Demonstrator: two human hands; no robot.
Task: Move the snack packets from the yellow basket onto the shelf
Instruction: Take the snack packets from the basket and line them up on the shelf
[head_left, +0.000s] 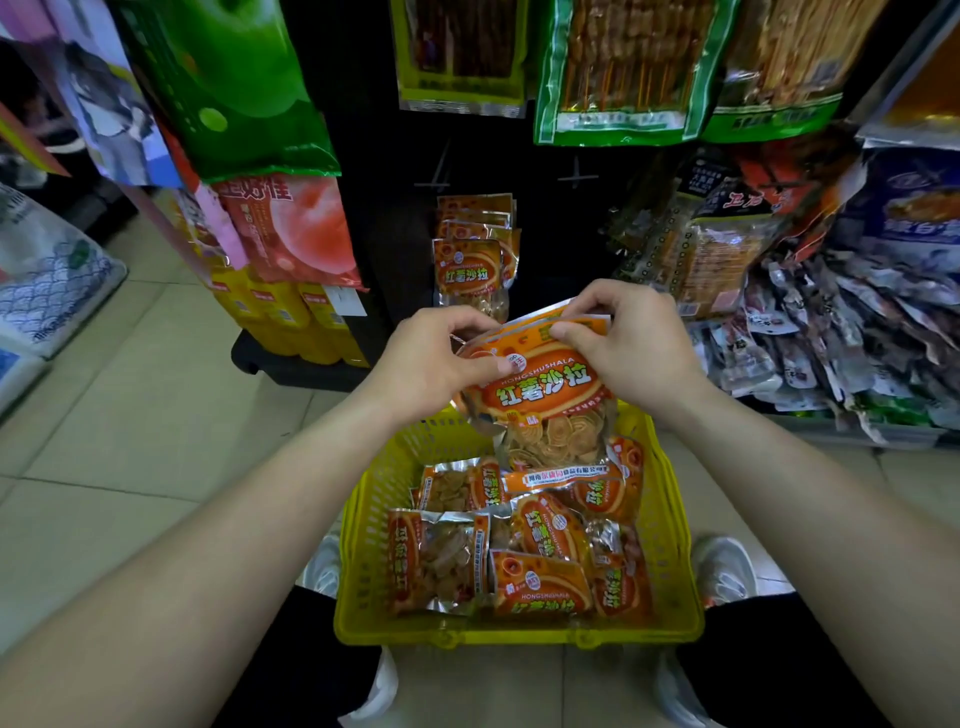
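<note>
"Forearms (171, 561), bare, reach in from both lower corners, with black-clad legs (779, 670) cut off by the bottom edge. What do the hands have?"

"An orange snack packet (545, 395), held upright just above the yellow basket (519, 636). Left hand (431, 364) grips its left side, thumb on the front; right hand (618, 338) pinches the top edge, fingers (571, 332) curled over it."

"One packet only?"

"Hard to say — layered top edges show under the right hand; how many lie behind is hidden."

"And the rest?"

"More orange packets (545, 525) lie jumbled in the basket, some turned sideways, the lower ones covered. Matching hanging packets (470, 260) overlap on the dark shelf (561, 239) straight ahead, so I cannot count them."

"Surroundings?"

"Basket stands on a pale tiled floor (130, 415) between two light shoes (724, 566), each half hidden by it. Big green bags (234, 88) hang at upper left, cropped by the frame, with a pink bag (296, 234) beneath them; a heap of dark sachets (857, 338) fills the right — print too small to read."
</note>
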